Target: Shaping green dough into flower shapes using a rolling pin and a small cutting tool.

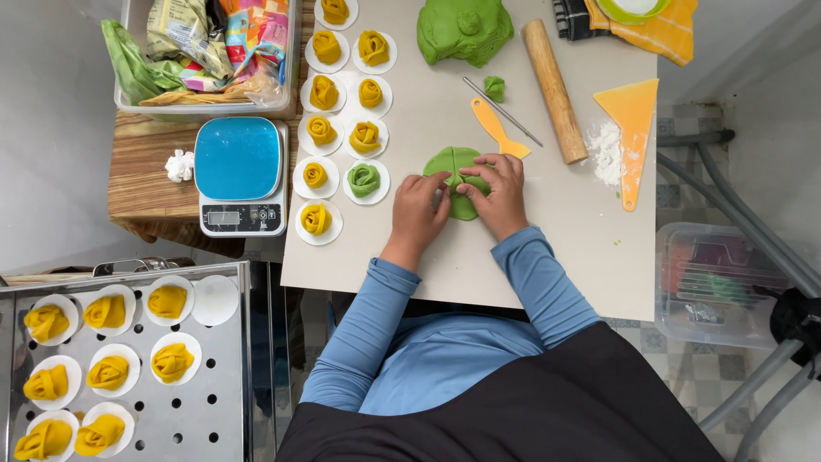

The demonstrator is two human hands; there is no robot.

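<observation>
The flat green dough rounds (pixel 455 171), overlapped into a row, are pressed on the white board (pixel 556 257) near its middle. The left hand (pixel 419 210) is laid on the near left part of them, its fingers bent and pinching the dough edge. The right hand (pixel 499 192) is laid on the right part, fingertips curled down on the dough, so that both hands are grasping the same piece and almost touching each other.

Just beyond the dough an orange plastic scraper knife (pixel 496 128) is seen, very near to the right hand's fingers, and a thin metal stick (pixel 505 113) lies beside it. A wooden rolling pin (pixel 554 90) is placed further right, at a slant, with a small heap of flour (pixel 605 150) and a wide orange dough scraper (pixel 631 137) between it and the right edge of the board. A big lump of green dough (pixel 463 30) stands at the far edge.

To the left, rose-shaped yellow buns (pixel 323 92) on white paper rounds are set in two columns along the left edge, with one green rose bun (pixel 364 180) just beside the left hand. Room is little there. Free board is found only near the person and at the right near corner.

Off the board, a blue kitchen scale (pixel 239 175) is set on a wooden stool, and a perforated metal tray (pixel 205 411) with more yellow buns is below it.
</observation>
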